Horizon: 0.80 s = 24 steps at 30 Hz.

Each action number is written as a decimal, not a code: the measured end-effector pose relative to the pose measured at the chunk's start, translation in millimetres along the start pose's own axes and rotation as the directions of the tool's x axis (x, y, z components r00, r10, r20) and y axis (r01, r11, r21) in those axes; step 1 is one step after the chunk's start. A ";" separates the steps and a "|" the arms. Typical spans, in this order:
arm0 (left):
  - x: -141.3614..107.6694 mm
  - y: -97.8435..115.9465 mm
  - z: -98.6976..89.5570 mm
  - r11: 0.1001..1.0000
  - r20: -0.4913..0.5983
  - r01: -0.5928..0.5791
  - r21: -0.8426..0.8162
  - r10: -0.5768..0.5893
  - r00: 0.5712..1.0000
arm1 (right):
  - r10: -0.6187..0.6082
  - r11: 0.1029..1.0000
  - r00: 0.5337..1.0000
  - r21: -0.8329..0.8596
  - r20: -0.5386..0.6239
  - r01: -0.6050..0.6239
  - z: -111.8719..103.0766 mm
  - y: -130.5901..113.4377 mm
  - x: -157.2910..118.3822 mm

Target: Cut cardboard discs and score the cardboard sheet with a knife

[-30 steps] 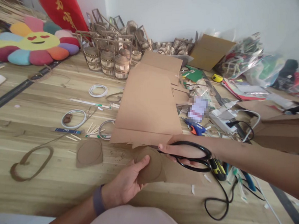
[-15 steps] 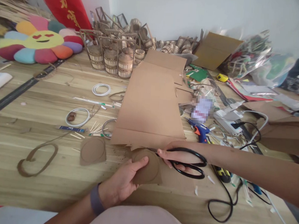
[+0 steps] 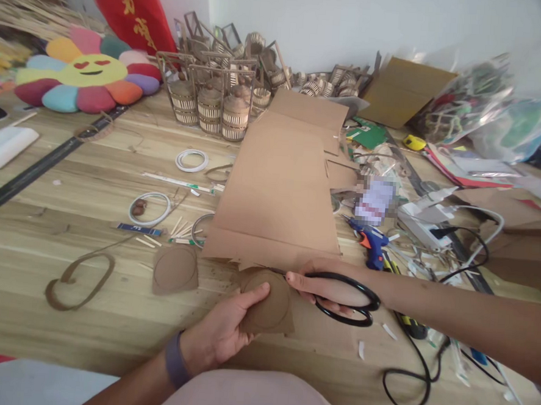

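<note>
My left hand (image 3: pixel 231 322) pinches a small cardboard piece (image 3: pixel 271 306) with a circle drawn on it, thumb on top and fingers underneath. My right hand (image 3: pixel 323 285) grips a pair of scissors with black handles (image 3: pixel 361 290); the blades point left at the upper edge of that piece, their tips partly hidden. Just beyond lies a large folded cardboard sheet (image 3: pixel 281 185) with a ragged near edge. Left of my hands, a second cardboard square (image 3: pixel 175 271) with a drawn circle rests flat on the wooden table (image 3: pixel 120 340).
Tape rings (image 3: pixel 192 160), thin sticks (image 3: pixel 181 229) and a brown strip coil (image 3: pixel 80 281) lie left. To the right are a blue glue gun (image 3: pixel 373 242), a power strip (image 3: pixel 427 227) and a black cable (image 3: pixel 406 388). Small bamboo baskets (image 3: pixel 210 107) stand behind, beside a flower cushion (image 3: pixel 92 72).
The view has shifted slightly, so the table's things appear farther right. The scissor handles have come a little closer together. Both hands keep their holds.
</note>
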<state>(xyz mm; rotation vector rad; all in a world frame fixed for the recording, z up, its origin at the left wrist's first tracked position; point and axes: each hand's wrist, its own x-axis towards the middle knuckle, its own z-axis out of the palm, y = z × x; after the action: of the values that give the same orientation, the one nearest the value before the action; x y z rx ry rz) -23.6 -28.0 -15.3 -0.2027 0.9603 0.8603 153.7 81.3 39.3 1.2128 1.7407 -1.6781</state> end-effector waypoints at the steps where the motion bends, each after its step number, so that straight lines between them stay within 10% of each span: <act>1: -1.2 1.2 0.3 1.000 0.001 0.011 0.005 -0.011 1.000 | -0.018 1.000 1.000 0.007 -0.019 0.018 2.4 2.0 -0.1; 17: -4.3 4.8 -9.2 0.993 -0.011 0.056 0.100 -0.055 0.998 | -0.182 0.977 0.970 -0.139 -0.159 0.160 23.2 15.9 4.3; 24: 2.4 -0.9 -19.4 0.975 0.052 0.010 0.223 -0.022 0.998 | -0.036 0.998 0.999 -0.042 0.005 0.036 19.4 15.2 12.1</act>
<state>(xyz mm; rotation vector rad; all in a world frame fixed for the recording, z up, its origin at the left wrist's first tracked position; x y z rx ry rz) -34.7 -37.1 -28.7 0.0058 0.9951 0.7328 154.8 64.6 17.5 1.1648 1.7958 -1.6552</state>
